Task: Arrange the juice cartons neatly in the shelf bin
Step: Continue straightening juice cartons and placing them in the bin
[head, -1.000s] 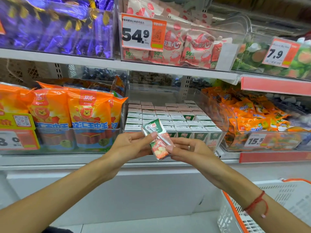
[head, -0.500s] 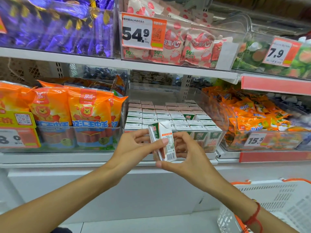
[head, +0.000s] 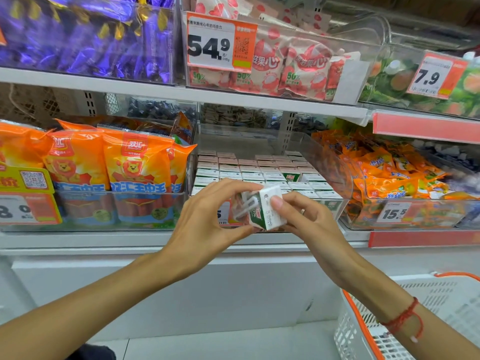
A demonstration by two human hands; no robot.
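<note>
A small white and green juice carton (head: 262, 209) with a straw on its side is held between both hands, just in front of the clear shelf bin (head: 337, 175). My left hand (head: 205, 224) grips it from the left with thumb and fingers. My right hand (head: 309, 222) pinches its right side, thumb on the white top face. The carton is tipped, its top facing me. Inside the bin, several rows of juice cartons (head: 249, 170) stand upright with their white tops showing.
Orange sausage bags (head: 132, 167) fill the bin to the left, orange snack packs (head: 384, 175) the bin to the right. Price tags (head: 220, 42) hang on the upper shelf. A white basket with an orange rim (head: 363, 331) stands at lower right.
The carton has been turned in my hands, from lying slanted to upright and then tipped with its top toward me. Both hands have risen slightly toward the bin.
</note>
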